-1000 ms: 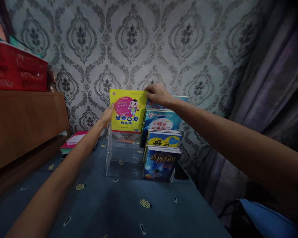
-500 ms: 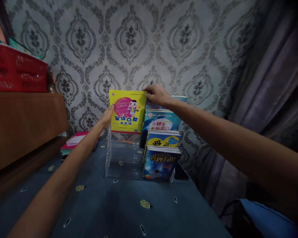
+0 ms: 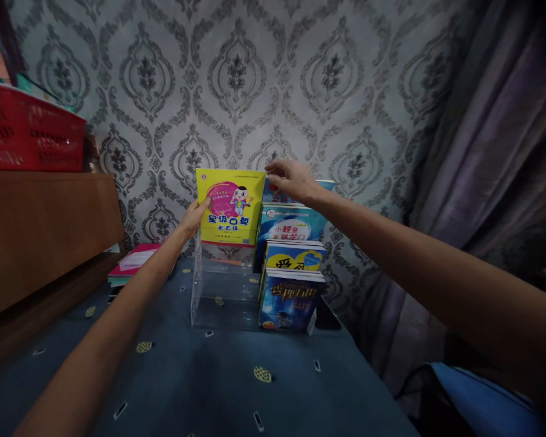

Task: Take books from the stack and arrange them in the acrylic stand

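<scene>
A yellow workbook [image 3: 232, 207] with a pink oval and a cartoon child stands upright in the top tier of a clear acrylic book rack [image 3: 227, 312]. My left hand [image 3: 195, 217] grips its left edge, thumb in front and fingers behind. My right hand [image 3: 291, 180] is at the workbook's top right corner, fingers slightly apart and at most brushing it. Below that hand, the right half of the rack holds blue books in steps: a teal book [image 3: 293, 223], a blue and yellow book [image 3: 295, 256] and a dark blue book [image 3: 291, 300] in front.
A pink-covered stack of books [image 3: 134, 260] lies left on the dark blue patterned cloth [image 3: 200, 388]. A red plastic basket [image 3: 31, 130] sits on a wooden cabinet [image 3: 50, 230]. A black flat object [image 3: 327, 317] lies right of the rack. Patterned wallpaper is behind, a curtain [image 3: 473, 200] at right.
My right hand's fingers have loosened from the workbook's top right corner and shifted slightly off it. My left hand keeps its grip. The whole view has shifted a little.
</scene>
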Motion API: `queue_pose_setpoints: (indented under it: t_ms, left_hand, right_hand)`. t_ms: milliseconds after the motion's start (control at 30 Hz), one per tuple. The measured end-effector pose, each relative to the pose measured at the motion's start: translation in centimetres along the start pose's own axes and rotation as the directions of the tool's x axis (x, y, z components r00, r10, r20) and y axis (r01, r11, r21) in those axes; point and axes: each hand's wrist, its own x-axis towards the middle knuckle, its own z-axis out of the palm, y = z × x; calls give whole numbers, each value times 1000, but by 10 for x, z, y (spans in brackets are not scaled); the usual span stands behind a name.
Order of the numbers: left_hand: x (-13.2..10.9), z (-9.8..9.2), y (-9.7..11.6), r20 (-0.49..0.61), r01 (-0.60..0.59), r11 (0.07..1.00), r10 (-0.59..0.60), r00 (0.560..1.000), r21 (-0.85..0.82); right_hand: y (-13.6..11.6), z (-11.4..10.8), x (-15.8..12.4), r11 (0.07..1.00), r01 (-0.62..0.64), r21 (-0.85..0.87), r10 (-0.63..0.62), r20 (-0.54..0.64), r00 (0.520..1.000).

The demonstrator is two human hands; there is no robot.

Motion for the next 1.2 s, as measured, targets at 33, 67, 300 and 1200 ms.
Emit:
queue_pose_setpoints:
  t_ms: [33, 67, 300, 1200]
  left_hand:
    - [0, 0, 0, -2, -4, 1000, 4, 1000, 4]
    - [-1, 0, 1, -2, -8, 1000, 8, 1000, 9]
    - [-5, 4, 5, 11, -34, 999, 34, 999, 16]
    - [15, 5, -6, -7, 1, 1000, -1, 1000, 10]
  right_hand:
    - [1, -1, -2, 1000, 11, -2, -11, -11, 1000]
    - [2, -3, -3, 1000, 25, -1, -25, -22, 999]
    - [9, -6, -16, 997, 82, -11, -83, -88, 993]
    - [7, -7, -23, 947, 134, -292, -150, -31, 988]
